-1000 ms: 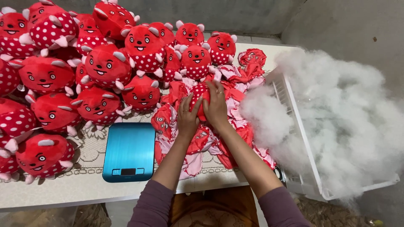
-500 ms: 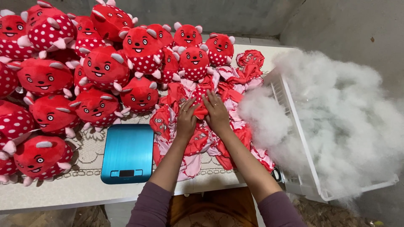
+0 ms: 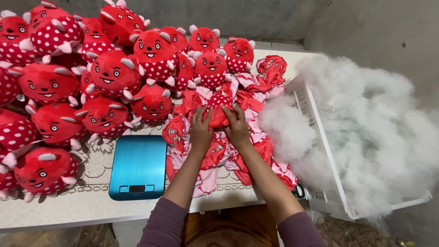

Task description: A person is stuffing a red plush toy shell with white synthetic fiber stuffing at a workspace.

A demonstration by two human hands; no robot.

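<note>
Nearest you: blue kitchen scale [image 3: 138, 166] on the white table [image 3: 59, 211], nothing on it. Just beyond, your left hand [image 3: 200, 130] and right hand [image 3: 238, 127] both pinch 1 limp red toy skin [image 3: 218, 114], fingers closed on its fabric, atop the pile of unstuffed skins [image 3: 228, 151]. Step looks like picking a skin for filling. White stuffing [image 3: 366, 123] heaps in the crate [image 3: 327, 183] at right. Farther back, stuffed red plush toys [image 3: 109, 75] crowd the table.

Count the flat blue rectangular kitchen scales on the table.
1. The flat blue rectangular kitchen scale lies near the table's front edge, left of the left hand; the pile of unstuffed red toy skins might hide more.
</note>
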